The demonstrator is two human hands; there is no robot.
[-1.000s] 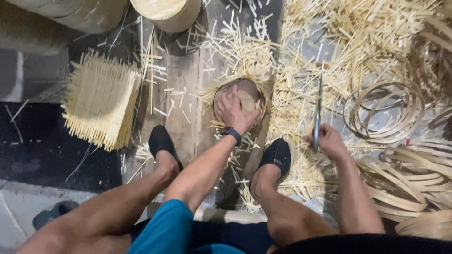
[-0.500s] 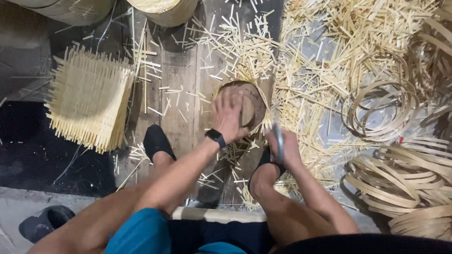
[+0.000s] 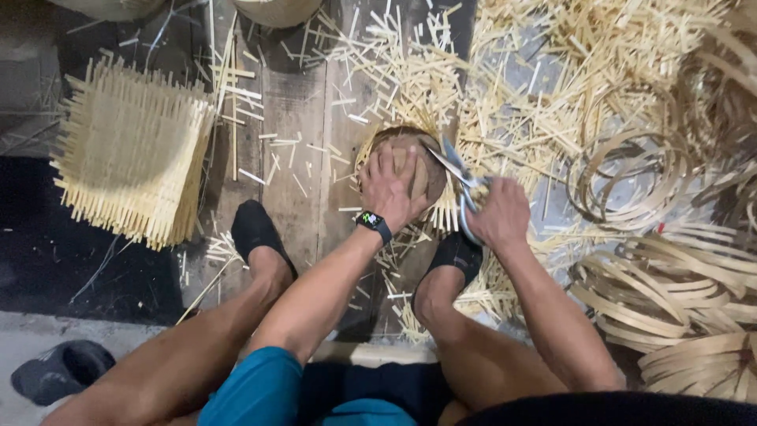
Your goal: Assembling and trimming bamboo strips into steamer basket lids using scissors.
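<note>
Wooden floor planks [image 3: 303, 134] under me, littered with pale bamboo offcuts [image 3: 394, 71]; seated view, looking straight down.

Nearest: my knees and blue shorts [image 3: 260, 386] fill the bottom edge, cut off by the frame. Dark sandal [image 3: 59, 369] at lower left, partly out of view. Both feet in black socks: left foot [image 3: 254, 229], right foot [image 3: 456, 254], the right one half hidden behind my forearm.

Left hand [image 3: 392, 185], dark watch [image 3: 372, 223] on the wrist, lies flat on a small round woven basket [image 3: 422, 162] between the feet; fingers spread and pressed onto it. Most of the basket is covered by the hand, so its weave and rim are hard to read; only the upper edge and right side show.

Right hand [image 3: 498, 211] is clamped on the handles of scissors [image 3: 457, 170]; fingers curled tight round them. Blades stand apart, pointing up-left, tips at the basket's right rim. Cannot tell whether a blade is under a strip or merely touching the rim; the handles are hidden in the fist.

Farther left: stack of square woven mats [image 3: 130, 154] with fringed edges, well apart from the basket. Right: heaps of coiled bamboo hoops [image 3: 670, 268], running off frame. Top edge: two rounded pale forms [image 3: 272, 9], cropped, not identifiable.
</note>
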